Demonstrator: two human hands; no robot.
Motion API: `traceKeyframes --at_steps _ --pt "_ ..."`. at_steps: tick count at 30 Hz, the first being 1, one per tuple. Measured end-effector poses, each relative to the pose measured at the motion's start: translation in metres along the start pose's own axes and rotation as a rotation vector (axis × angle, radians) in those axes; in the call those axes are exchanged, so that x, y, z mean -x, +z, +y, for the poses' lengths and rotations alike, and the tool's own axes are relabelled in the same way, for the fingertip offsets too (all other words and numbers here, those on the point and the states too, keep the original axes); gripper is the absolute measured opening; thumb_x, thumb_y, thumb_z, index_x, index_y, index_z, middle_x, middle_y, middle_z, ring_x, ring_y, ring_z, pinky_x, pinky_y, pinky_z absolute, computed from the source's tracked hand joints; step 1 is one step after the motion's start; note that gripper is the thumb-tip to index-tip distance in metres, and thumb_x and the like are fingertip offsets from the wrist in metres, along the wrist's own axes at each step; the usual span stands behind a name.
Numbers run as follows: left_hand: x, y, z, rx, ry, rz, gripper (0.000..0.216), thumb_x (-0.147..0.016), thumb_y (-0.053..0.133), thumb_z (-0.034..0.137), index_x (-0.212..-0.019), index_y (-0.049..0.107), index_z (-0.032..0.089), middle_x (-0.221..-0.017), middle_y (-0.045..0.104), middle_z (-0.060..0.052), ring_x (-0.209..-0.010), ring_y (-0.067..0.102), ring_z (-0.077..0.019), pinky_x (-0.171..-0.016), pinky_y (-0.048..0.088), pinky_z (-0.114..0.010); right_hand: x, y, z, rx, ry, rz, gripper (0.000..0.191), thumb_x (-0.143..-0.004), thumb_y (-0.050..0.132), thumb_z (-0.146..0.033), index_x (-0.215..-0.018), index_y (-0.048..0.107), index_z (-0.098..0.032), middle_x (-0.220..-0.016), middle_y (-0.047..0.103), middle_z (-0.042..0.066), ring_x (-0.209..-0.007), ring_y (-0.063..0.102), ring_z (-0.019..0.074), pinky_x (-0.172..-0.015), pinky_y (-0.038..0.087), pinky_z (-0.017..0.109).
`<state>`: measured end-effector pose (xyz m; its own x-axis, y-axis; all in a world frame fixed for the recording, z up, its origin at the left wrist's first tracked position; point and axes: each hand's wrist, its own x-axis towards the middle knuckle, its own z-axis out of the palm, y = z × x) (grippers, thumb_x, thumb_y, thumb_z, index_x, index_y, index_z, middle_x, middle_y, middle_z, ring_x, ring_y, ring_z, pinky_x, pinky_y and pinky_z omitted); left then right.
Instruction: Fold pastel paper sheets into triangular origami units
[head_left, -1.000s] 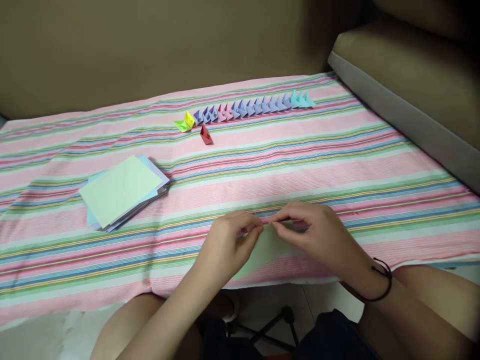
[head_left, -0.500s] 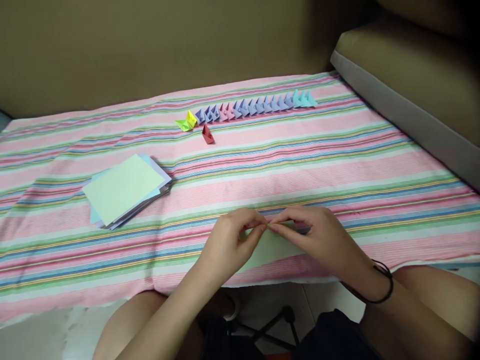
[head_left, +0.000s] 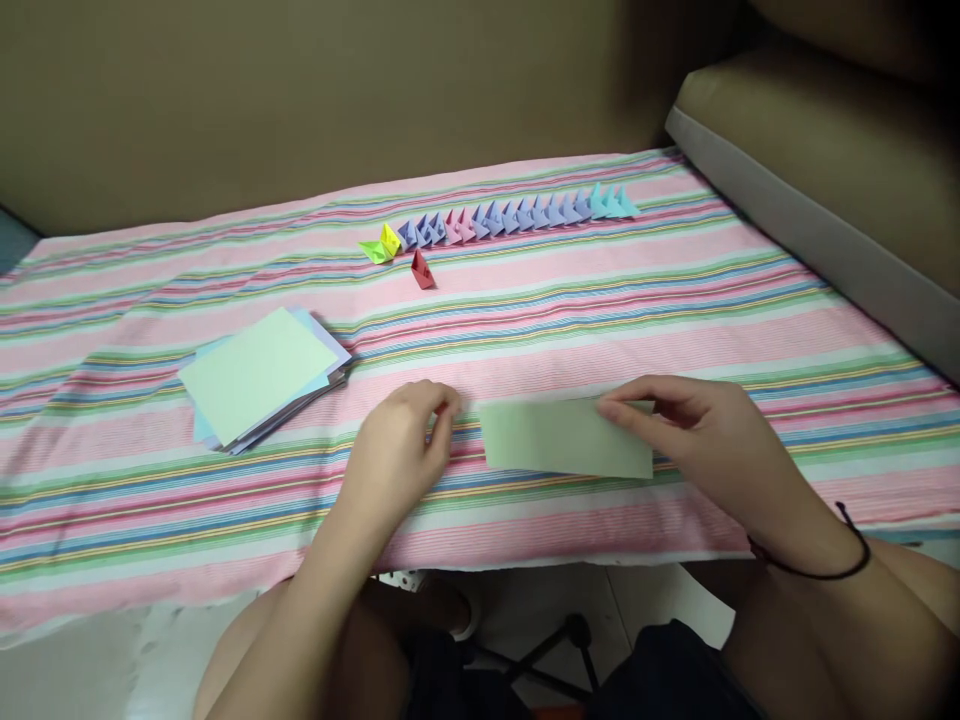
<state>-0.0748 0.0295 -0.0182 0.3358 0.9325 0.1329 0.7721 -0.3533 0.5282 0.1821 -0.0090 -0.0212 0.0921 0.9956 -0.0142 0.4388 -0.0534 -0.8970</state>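
Observation:
A strip of pale green paper (head_left: 559, 437), longer than it is tall, is in front of me near the front of the striped cloth. My right hand (head_left: 694, 425) pinches its top edge toward the right end between thumb and fingers. My left hand (head_left: 401, 435) is just left of the paper, apart from it, with its fingers curled in toward the thumb and nothing seen in them. Left of that hand lies a stack of coloured paper (head_left: 262, 370), its top sheet pale green.
Small folded paper boats (head_left: 517, 215) in blue, purple, pink, yellow and green form a long row at the back. One red paper boat (head_left: 422, 271) stands before the row. A striped cloth (head_left: 720, 310) covers the surface, bounded by a brown backrest (head_left: 337, 100) and a cushioned armrest (head_left: 825, 190).
Both hands were together over the paper; now they are apart. My left hand has let go and moved left. The paper now shows as a narrow strip, held by my right hand alone.

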Motion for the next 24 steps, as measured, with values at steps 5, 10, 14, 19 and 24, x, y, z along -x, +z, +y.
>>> traceKeyframes --at_steps 5,10,14,19,24 --pt "0.000 0.002 0.006 0.524 -0.228 0.065 0.027 -0.087 0.047 0.040 -0.081 0.060 0.017 -0.081 0.065 -0.005 -0.077 0.061 -0.0180 -0.072 0.046 -0.030 -0.002 0.003 0.007 -0.378 0.185 0.133 0.021 -0.069 0.073 -0.039 -0.081 0.069 -0.022 -0.081 0.069 0.003 -0.073 0.061 0.0173 -0.058 0.048 0.026" --pt "0.004 0.021 0.032 1.115 -0.337 -0.166 0.034 -0.081 0.057 0.044 -0.096 0.064 0.014 -0.093 0.069 -0.009 -0.079 0.065 -0.0200 -0.076 0.051 -0.032 0.003 0.023 0.001 -0.545 0.293 -0.005 0.026 -0.065 0.076 -0.035 -0.082 0.063 -0.020 -0.078 0.065 0.002 -0.071 0.060 0.0157 -0.059 0.049 0.025" --pt "0.008 0.030 0.037 1.083 -0.334 -0.171 0.022 -0.079 0.061 0.033 -0.091 0.067 0.015 -0.078 0.068 -0.003 -0.072 0.064 -0.0167 -0.069 0.052 -0.028 0.007 0.033 -0.003 -0.522 0.300 -0.204 0.033 -0.069 0.073 -0.036 -0.096 0.060 -0.023 -0.084 0.067 0.002 -0.078 0.063 0.0175 -0.066 0.050 0.027" --pt "0.009 0.026 0.036 1.041 -0.329 -0.344 0.024 -0.080 0.059 0.037 -0.086 0.067 0.015 -0.070 0.065 -0.002 -0.064 0.061 -0.0148 -0.059 0.051 -0.025 0.006 0.038 0.001 -0.475 0.260 -0.231 0.020 -0.077 0.064 -0.039 -0.083 0.063 -0.020 -0.079 0.062 0.001 -0.072 0.057 0.0149 -0.062 0.045 0.025" --pt "0.006 0.020 0.040 1.138 -0.345 -0.281 0.037 -0.085 0.049 0.046 -0.088 0.066 0.014 -0.073 0.068 -0.007 -0.068 0.064 -0.0169 -0.064 0.051 -0.027 -0.003 0.041 0.003 -0.873 0.341 -0.248 0.015 -0.083 0.054 -0.031 -0.074 0.055 -0.019 -0.061 0.040 -0.003 -0.053 0.038 0.0096 -0.048 0.033 0.021"
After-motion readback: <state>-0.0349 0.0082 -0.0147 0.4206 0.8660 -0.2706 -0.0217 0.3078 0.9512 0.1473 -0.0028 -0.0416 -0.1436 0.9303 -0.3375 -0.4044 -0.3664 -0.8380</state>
